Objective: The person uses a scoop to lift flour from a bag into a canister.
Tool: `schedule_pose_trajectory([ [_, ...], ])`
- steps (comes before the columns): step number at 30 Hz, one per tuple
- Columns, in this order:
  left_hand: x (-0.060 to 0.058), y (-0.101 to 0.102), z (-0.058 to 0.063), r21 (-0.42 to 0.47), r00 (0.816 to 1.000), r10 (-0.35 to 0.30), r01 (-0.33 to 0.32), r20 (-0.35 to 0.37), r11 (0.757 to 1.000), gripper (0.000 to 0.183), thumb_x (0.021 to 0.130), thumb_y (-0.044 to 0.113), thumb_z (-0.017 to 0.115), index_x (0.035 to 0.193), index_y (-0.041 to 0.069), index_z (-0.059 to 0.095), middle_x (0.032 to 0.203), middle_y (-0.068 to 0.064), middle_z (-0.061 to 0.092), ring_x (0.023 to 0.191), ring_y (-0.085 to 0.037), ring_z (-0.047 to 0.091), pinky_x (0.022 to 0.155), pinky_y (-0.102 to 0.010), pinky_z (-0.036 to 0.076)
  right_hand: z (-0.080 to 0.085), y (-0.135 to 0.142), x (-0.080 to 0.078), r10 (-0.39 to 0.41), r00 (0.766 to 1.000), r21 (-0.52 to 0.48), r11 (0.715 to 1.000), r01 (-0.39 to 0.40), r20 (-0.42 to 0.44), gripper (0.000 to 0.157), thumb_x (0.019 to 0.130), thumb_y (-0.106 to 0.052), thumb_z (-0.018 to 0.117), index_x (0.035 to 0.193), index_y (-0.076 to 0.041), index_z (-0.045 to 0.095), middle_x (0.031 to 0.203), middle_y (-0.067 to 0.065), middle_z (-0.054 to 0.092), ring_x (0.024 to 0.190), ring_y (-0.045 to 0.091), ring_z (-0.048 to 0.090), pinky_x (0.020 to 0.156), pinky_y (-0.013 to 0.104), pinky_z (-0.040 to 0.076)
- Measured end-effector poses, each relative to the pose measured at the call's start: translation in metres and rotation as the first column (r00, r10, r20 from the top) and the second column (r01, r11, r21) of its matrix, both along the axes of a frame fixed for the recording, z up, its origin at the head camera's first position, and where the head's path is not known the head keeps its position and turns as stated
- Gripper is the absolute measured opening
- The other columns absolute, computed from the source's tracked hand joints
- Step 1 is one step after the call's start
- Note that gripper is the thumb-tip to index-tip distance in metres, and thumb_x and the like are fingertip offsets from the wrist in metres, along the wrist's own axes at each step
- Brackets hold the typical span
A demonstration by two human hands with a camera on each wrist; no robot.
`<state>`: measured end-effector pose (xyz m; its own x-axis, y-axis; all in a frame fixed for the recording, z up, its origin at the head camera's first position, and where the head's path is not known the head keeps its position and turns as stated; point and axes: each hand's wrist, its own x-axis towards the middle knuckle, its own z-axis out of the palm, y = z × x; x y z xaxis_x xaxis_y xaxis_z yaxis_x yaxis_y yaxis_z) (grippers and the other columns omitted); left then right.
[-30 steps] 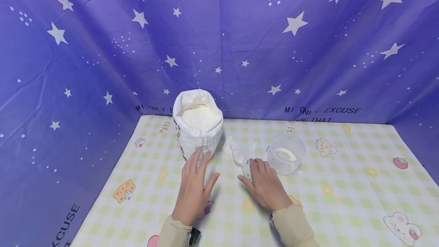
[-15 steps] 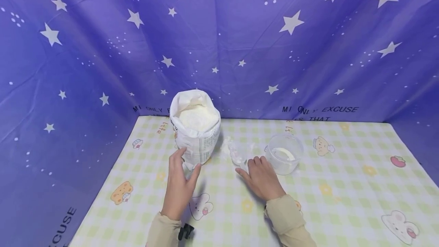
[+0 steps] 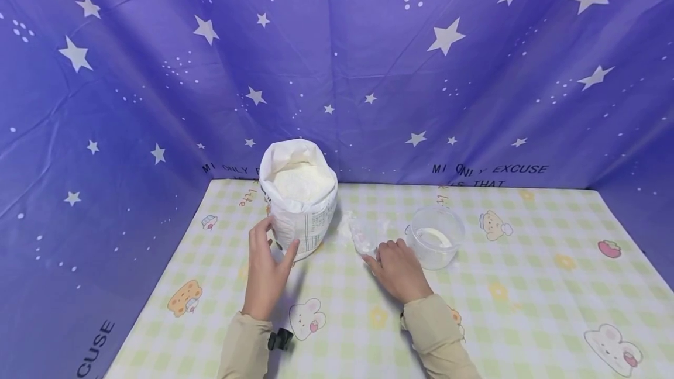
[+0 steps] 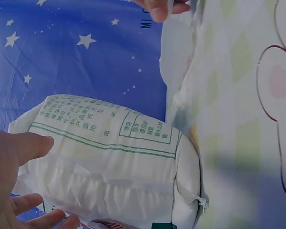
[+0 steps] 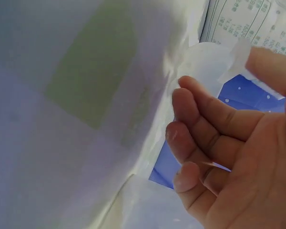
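At centre-left of the head frame, the left hand (image 3: 265, 274), thumb and fingers apart, flanks the lower left of one white bag (image 3: 310, 224), contact unconfirmed; near centre, the right hand (image 3: 400, 271) bends over one clear scoop (image 3: 363, 235), handle at the thumb, whether pinched cannot be told; one clear tub (image 3: 437, 257) stands just right. The bag bears small green Chinese print, brand unreadable; the backdrop (image 3: 337, 45) reads "MI ONLY EXCUSE" right of centre.
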<state>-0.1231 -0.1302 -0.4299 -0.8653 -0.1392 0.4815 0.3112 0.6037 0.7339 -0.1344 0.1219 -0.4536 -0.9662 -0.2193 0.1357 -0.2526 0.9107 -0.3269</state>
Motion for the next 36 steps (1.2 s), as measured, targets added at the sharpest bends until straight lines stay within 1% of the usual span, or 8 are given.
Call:
schedule_pose_trajectory([
  [4, -0.004, -0.002, 0.0, 0.04, 0.999, 0.007, -0.009, 0.036, 0.999, 0.068, 0.09, 0.015, 0.074, 0.145, 0.002, 0.037, 0.137, -0.022, 0.042, 0.129, -0.034, 0.043, 0.103, -0.053, 0.049, -0.002, 0.001, -0.002, -0.022, 1.0, -0.063, 0.998, 0.023, 0.014, 0.035, 0.096, -0.031, 0.064, 0.069, -0.012, 0.054, 0.067, 0.002, 0.052, 0.072, 0.024, 0.048, 0.068, 0.038, 0.046],
  [10, -0.012, -0.002, -0.002, 0.08, 0.996, 0.015, -0.022, 0.09, 0.997, 0.076, 0.087, 0.016, 0.078, 0.148, 0.006, 0.034, 0.142, -0.018, 0.04, 0.132, -0.031, 0.041, 0.105, -0.051, 0.048, -0.003, 0.002, -0.004, -0.024, 1.0, -0.102, 0.994, 0.026, 0.015, 0.036, 0.094, -0.027, 0.066, 0.066, -0.012, 0.051, 0.063, 0.001, 0.05, 0.069, 0.022, 0.048, 0.064, 0.036, 0.044],
  [14, -0.018, 0.0, -0.006, 0.093, 0.994, 0.028, -0.038, 0.104, 0.995, 0.081, 0.084, 0.016, 0.081, 0.148, 0.004, 0.034, 0.143, -0.019, 0.04, 0.133, -0.033, 0.041, 0.105, -0.051, 0.05, -0.004, 0.004, -0.004, -0.035, 0.999, -0.119, 0.992, 0.039, 0.036, 0.036, 0.094, -0.026, 0.067, 0.065, -0.013, 0.049, 0.063, 0.0, 0.047, 0.068, 0.02, 0.046, 0.062, 0.034, 0.042],
  [18, -0.023, 0.0, -0.009, 0.093, 0.993, 0.043, -0.054, 0.114, 0.994, 0.083, 0.083, 0.017, 0.081, 0.149, 0.004, 0.033, 0.142, -0.019, 0.04, 0.134, -0.032, 0.041, 0.105, -0.048, 0.051, -0.004, 0.005, -0.006, -0.03, 0.998, -0.14, 0.99, 0.037, 0.048, 0.036, 0.093, -0.024, 0.067, 0.065, -0.014, 0.046, 0.062, -0.001, 0.044, 0.066, 0.018, 0.042, 0.06, 0.03, 0.039],
  [20, -0.025, 0.0, -0.01, 0.086, 0.992, 0.043, -0.053, 0.115, 0.995, 0.083, 0.084, 0.018, 0.081, 0.15, 0.004, 0.032, 0.142, -0.018, 0.04, 0.134, -0.031, 0.04, 0.106, -0.047, 0.051, -0.002, 0.007, -0.007, -0.026, 0.999, -0.154, 0.987, 0.032, 0.045, 0.036, 0.093, -0.022, 0.067, 0.065, -0.015, 0.045, 0.062, -0.002, 0.042, 0.065, 0.017, 0.04, 0.059, 0.028, 0.038],
  [24, -0.028, -0.001, -0.012, 0.072, 0.994, 0.042, -0.05, 0.105, 0.996, 0.082, 0.084, 0.017, 0.081, 0.149, 0.004, 0.034, 0.143, -0.018, 0.041, 0.134, -0.031, 0.041, 0.105, -0.048, 0.051, 0.002, 0.009, -0.007, -0.02, 0.999, -0.193, 0.981, 0.028, 0.045, 0.034, 0.093, -0.018, 0.066, 0.066, -0.014, 0.045, 0.062, -0.002, 0.04, 0.066, 0.015, 0.039, 0.059, 0.026, 0.036],
  [29, -0.03, -0.003, -0.013, 0.072, 0.993, 0.03, -0.038, 0.113, 0.997, 0.083, 0.083, 0.016, 0.081, 0.15, 0.004, 0.033, 0.145, -0.018, 0.039, 0.136, -0.031, 0.04, 0.106, -0.05, 0.05, 0.003, 0.011, -0.008, -0.032, 0.998, -0.237, 0.97, 0.046, 0.061, 0.03, 0.094, -0.017, 0.065, 0.07, -0.014, 0.047, 0.067, -0.002, 0.044, 0.07, 0.016, 0.042, 0.063, 0.027, 0.038],
  [36, -0.035, -0.006, -0.02, 0.092, 0.991, 0.014, -0.026, 0.134, 0.995, 0.087, 0.082, 0.016, 0.082, 0.153, 0.007, 0.032, 0.149, -0.016, 0.039, 0.138, -0.03, 0.039, 0.108, -0.046, 0.049, 0.007, 0.012, -0.008, -0.061, 0.994, -0.32, 0.943, 0.088, 0.094, 0.015, 0.096, -0.02, 0.064, 0.084, -0.011, 0.06, 0.08, -0.001, 0.056, 0.077, 0.015, 0.05, 0.07, 0.031, 0.047],
])
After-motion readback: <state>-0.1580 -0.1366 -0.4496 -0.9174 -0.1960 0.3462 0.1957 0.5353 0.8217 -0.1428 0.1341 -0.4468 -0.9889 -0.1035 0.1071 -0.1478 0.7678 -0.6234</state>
